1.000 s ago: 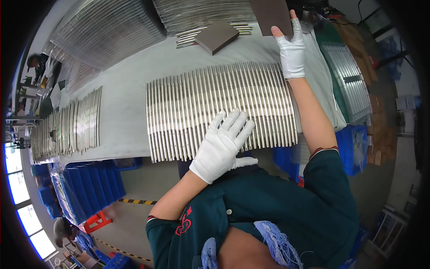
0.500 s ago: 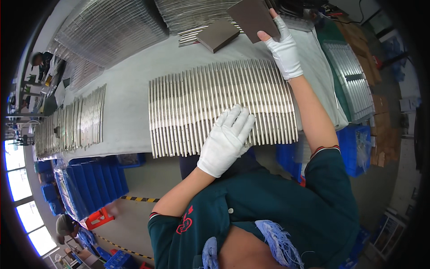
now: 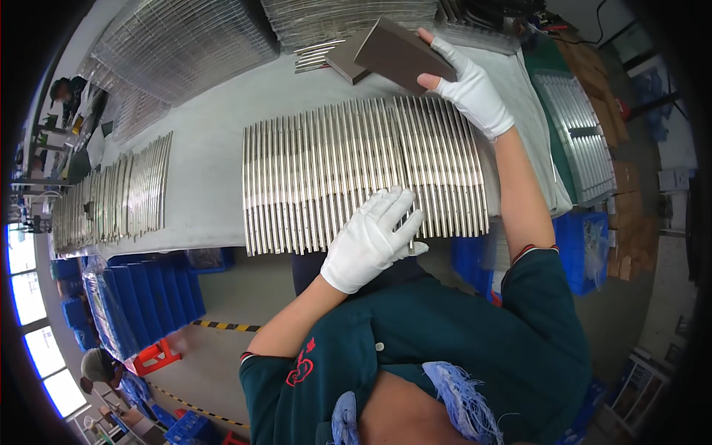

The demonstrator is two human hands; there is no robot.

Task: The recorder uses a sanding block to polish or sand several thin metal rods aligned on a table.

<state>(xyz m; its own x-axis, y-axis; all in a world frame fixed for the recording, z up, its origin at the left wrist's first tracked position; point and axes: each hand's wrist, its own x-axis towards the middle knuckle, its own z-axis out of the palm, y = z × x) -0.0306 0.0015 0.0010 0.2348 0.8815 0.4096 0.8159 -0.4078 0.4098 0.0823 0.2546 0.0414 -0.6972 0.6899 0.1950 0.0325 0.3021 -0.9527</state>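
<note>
A row of slim silvery metal rods (image 3: 319,178) lies side by side across the cloth-covered table in front of me. My left hand (image 3: 371,237), in a white glove, rests with fingers stretched out on the near part of the row, right of its middle. At the far right end of the row, my right hand (image 3: 471,85) grips a flat grey-brown block (image 3: 400,55) between thumb and fingers. Its glove leaves the thumb tip and a fingertip bare. The block is tilted, its lower edge close to the rods' far ends. Behind it lies a second grey-brown block (image 3: 347,58).
More rods (image 3: 115,196) lie at the table's left. Stacks of clear plastic trays (image 3: 185,59) stand along the far side. Blue bins (image 3: 152,304) sit below the table at left, with another blue bin (image 3: 582,248) at right. A person (image 3: 104,371) is at far lower left.
My right hand has brought the block nearer and left, tipping it toward the rods. A narrow gap now shows in the row. My left hand has shifted slightly toward me.
</note>
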